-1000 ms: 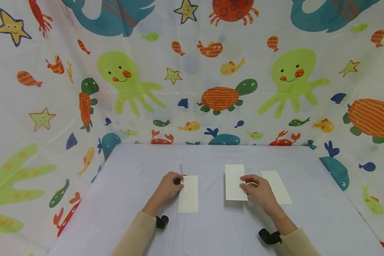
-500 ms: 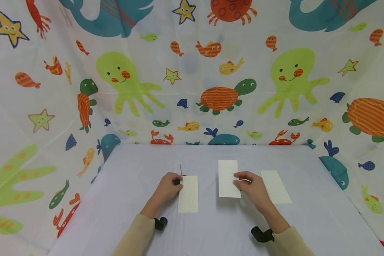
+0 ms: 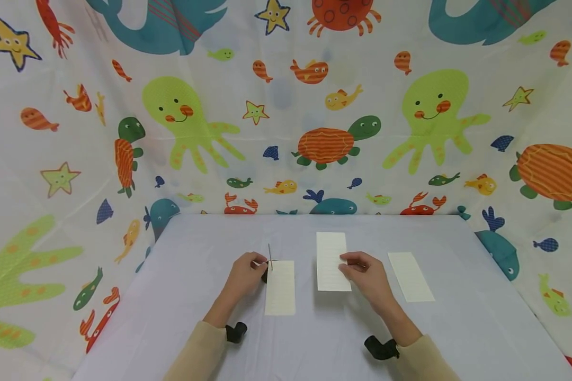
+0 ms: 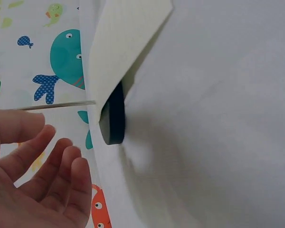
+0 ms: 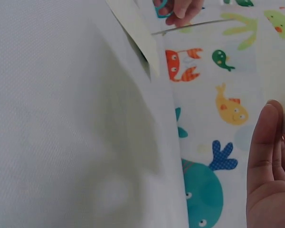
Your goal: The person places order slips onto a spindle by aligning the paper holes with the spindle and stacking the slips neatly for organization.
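Held sheet (image 3: pixel 330 262) is up off the cloth (image 3: pixel 314 344), right of the spike (image 3: pixel 269 255) and well apart from it; shadow lies below. My right hand (image 3: pixel 366 271) pinches it by its right edge, thumb and fingers clamped on, probably so most of the face is free of fingers and the paper hangs flat.

My left hand (image 3: pixel 244 272) is just left of the spike. In the left wrist view, thumb and fingers stand apart, nothing between them; can't tell if the thumb brushes the rod. Likely there to be on hand if the spike needs steadying. Hands well apart from each other.

Base (image 4: pixel 116 121) is at the spike's foot, presumably what holds it upright. Base sheet (image 3: pixel 280 290) lies right of the spike, one corner over the base at the rod, so it looks speared there; hole too small to see. Side sheet (image 3: pixel 411 277) lies slanted on the cloth, far right of the spike, maybe parked there for reach; one or several, can't tell.

Held sheet looks: pale cream, oblong, faint cross lines, straight edges, no fold showing.
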A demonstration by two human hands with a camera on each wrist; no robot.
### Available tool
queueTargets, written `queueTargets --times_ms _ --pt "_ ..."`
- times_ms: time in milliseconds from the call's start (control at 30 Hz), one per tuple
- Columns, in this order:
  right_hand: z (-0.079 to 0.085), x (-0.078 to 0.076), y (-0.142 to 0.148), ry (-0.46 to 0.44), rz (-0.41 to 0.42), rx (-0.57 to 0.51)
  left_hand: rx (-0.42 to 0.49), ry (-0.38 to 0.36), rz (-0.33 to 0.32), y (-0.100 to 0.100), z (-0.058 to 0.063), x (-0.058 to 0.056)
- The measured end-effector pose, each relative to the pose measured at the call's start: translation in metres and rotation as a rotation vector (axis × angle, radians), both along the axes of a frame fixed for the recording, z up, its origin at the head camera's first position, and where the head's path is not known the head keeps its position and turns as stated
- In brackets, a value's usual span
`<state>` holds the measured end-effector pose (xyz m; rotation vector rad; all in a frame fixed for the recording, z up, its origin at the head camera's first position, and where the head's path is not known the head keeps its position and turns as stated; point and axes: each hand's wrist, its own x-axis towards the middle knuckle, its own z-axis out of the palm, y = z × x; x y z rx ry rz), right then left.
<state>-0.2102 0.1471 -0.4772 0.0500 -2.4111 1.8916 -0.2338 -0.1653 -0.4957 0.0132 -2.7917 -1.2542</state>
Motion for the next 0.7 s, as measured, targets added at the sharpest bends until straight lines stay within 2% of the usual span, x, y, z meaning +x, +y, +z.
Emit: queueTargets --times_ms 367,700 --pt "0.009 0.000 -0.018 0.033 0.009 -0.038 0.115 0.180 0.040 0.000 0.017 -0.001" --pt "0.013 -0.001 -0.033 0.065 0.037 -0.079 0.199 0.228 0.057 0.006 0.038 0.001"
